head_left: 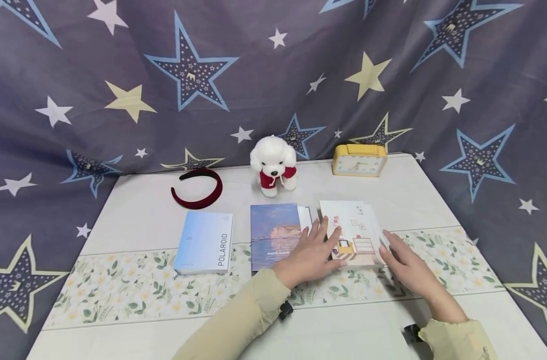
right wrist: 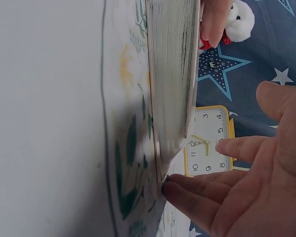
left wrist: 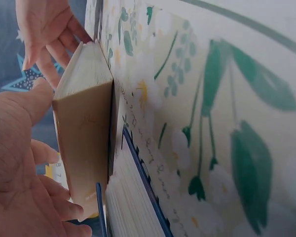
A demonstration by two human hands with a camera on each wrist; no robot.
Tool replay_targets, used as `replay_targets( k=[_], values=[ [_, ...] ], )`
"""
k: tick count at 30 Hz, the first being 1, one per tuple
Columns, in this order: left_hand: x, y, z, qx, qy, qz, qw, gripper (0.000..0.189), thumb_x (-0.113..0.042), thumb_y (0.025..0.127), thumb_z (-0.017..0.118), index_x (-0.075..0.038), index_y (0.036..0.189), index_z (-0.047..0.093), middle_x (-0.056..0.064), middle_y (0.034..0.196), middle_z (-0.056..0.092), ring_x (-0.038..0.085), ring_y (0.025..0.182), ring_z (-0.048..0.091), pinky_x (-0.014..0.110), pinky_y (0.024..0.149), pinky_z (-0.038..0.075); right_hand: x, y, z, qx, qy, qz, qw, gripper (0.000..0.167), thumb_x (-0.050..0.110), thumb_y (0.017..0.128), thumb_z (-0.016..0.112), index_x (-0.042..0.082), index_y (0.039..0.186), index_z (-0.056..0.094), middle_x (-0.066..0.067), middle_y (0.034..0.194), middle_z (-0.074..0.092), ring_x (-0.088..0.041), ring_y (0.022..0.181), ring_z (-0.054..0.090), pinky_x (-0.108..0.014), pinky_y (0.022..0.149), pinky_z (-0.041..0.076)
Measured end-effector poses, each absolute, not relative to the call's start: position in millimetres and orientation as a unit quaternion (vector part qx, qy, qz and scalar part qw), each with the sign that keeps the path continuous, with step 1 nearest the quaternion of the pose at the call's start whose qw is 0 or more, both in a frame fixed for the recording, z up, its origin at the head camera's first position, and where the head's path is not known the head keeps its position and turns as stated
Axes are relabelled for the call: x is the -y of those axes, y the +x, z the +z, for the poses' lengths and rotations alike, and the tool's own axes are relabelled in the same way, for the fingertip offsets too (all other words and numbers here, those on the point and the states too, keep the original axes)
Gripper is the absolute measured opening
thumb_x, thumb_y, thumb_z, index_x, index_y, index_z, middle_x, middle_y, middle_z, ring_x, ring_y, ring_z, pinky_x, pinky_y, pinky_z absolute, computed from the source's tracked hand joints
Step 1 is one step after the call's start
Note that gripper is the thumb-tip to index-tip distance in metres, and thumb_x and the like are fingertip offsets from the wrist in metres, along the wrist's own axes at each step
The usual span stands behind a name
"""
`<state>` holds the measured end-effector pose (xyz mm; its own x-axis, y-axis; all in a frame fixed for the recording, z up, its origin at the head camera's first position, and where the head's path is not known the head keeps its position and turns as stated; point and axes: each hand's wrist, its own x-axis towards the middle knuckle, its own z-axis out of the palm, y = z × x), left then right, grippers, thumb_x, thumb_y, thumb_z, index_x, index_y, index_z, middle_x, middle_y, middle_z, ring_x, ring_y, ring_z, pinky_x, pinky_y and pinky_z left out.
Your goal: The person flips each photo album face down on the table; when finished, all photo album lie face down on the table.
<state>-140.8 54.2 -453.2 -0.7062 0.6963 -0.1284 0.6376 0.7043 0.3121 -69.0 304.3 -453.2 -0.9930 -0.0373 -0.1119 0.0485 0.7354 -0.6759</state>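
A photo album with a white cover and a drawn room scene (head_left: pixel 365 227) lies flat on the table at the right of the middle. My left hand (head_left: pixel 310 256) rests over its left side, fingers spread on the cover and thumb by the lower edge. In the left wrist view, its tan spine (left wrist: pixel 84 143) is beside those fingers. My right hand (head_left: pixel 410 267) is at the right edge, fingers extended; in the right wrist view, fingertips touch the cover's corner, beside the thick block of pages (right wrist: pixel 172 74). Left of it, partly under my left hand, is a blue seaside photo album (head_left: pixel 273 227).
A light blue POLAROID album (head_left: pixel 201 242) lies farther left. Behind stand a white plush dog (head_left: pixel 273 160) in red and a yellow clock (head_left: pixel 360 162). A dark red headband (head_left: pixel 198 204) lies back left. A star-patterned curtain (head_left: pixel 255 75) hangs behind the table.
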Motion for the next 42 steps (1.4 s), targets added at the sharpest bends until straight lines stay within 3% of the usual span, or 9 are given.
replay_targets(
  k=[5, 11, 17, 26, 31, 34, 38, 42],
  values=[
    [-57.6, -140.2, -453.4, -0.918, 0.354, 0.119, 0.135, 0.078, -0.060, 0.097, 0.043, -0.022, 0.158, 0.014, 0.018, 0.162, -0.008, 0.033, 0.148, -0.002, 0.053, 0.117, 0.011, -303.0, -68.7, -452.4, -0.922, 0.040, -0.378, 0.072, 0.072, 0.045, 0.104, 0.039, 0.000, 0.155, 0.017, -0.034, 0.152, 0.023, -0.054, 0.132, 0.033, -0.065, 0.104, 0.030],
    [-60.5, -139.5, -453.0, -0.922, 0.348, 0.105, 0.137, 0.079, -0.061, 0.095, 0.045, -0.022, 0.158, 0.016, 0.018, 0.162, -0.008, 0.031, 0.149, -0.004, 0.053, 0.117, 0.010, -303.4, -72.7, -445.1, -0.862, 0.085, -0.491, 0.089, 0.074, 0.050, 0.103, 0.031, 0.000, 0.155, 0.016, -0.032, 0.154, 0.019, -0.052, 0.139, 0.021, -0.064, 0.109, 0.023],
    [-62.8, -139.7, -453.3, -0.924, 0.344, 0.099, 0.132, 0.079, -0.060, 0.095, 0.047, -0.022, 0.158, 0.018, 0.017, 0.162, -0.005, 0.031, 0.149, -0.003, 0.051, 0.117, 0.011, -308.2, -75.6, -441.9, -0.805, 0.108, -0.574, 0.103, 0.076, 0.052, 0.103, 0.029, -0.001, 0.154, 0.015, -0.032, 0.155, 0.018, -0.046, 0.140, 0.026, -0.054, 0.112, 0.027],
    [-62.3, -140.2, -453.4, -0.922, 0.349, 0.110, 0.129, 0.080, -0.059, 0.094, 0.050, -0.019, 0.157, 0.021, 0.017, 0.162, -0.002, 0.032, 0.148, -0.001, 0.049, 0.117, 0.015, -313.1, -79.0, -445.9, -0.747, 0.155, -0.638, 0.104, 0.066, 0.045, 0.105, 0.028, 0.003, 0.155, 0.018, -0.027, 0.157, 0.014, -0.036, 0.136, 0.034, -0.035, 0.105, 0.038],
    [-61.3, -140.4, -454.4, -0.922, 0.346, 0.115, 0.130, 0.080, -0.059, 0.094, 0.050, -0.020, 0.157, 0.020, 0.015, 0.163, -0.002, 0.030, 0.149, -0.002, 0.047, 0.117, 0.016, -313.8, -79.3, -449.1, -0.746, 0.158, -0.639, 0.096, 0.063, 0.040, 0.106, 0.031, 0.000, 0.154, 0.021, -0.026, 0.155, 0.020, -0.018, 0.123, 0.047, -0.027, 0.099, 0.042],
    [-60.6, -139.9, -454.4, -0.922, 0.345, 0.117, 0.132, 0.080, -0.060, 0.094, 0.049, -0.020, 0.157, 0.019, 0.015, 0.163, -0.003, 0.029, 0.149, -0.003, 0.047, 0.117, 0.016, -312.8, -79.1, -449.1, -0.747, 0.158, -0.639, 0.096, 0.062, 0.039, 0.106, 0.033, 0.000, 0.153, 0.023, -0.024, 0.154, 0.025, -0.015, 0.122, 0.047, -0.024, 0.097, 0.043],
    [-59.7, -139.5, -455.2, -0.921, 0.344, 0.123, 0.134, 0.080, -0.059, 0.095, 0.049, -0.021, 0.157, 0.019, 0.014, 0.163, -0.004, 0.029, 0.149, -0.003, 0.049, 0.117, 0.016, -312.0, -77.9, -449.5, -0.748, 0.155, -0.637, 0.099, 0.063, 0.041, 0.106, 0.032, -0.001, 0.153, 0.023, -0.022, 0.154, 0.028, -0.023, 0.130, 0.042, -0.024, 0.099, 0.042],
    [-59.6, -139.7, -455.8, -0.921, 0.343, 0.125, 0.133, 0.080, -0.059, 0.094, 0.050, -0.021, 0.157, 0.019, 0.014, 0.163, -0.004, 0.030, 0.149, -0.002, 0.051, 0.117, 0.016, -311.4, -75.7, -450.6, -0.755, 0.139, -0.633, 0.101, 0.064, 0.041, 0.106, 0.028, -0.004, 0.152, 0.023, -0.024, 0.153, 0.027, -0.031, 0.136, 0.035, -0.036, 0.109, 0.036]
  ],
)
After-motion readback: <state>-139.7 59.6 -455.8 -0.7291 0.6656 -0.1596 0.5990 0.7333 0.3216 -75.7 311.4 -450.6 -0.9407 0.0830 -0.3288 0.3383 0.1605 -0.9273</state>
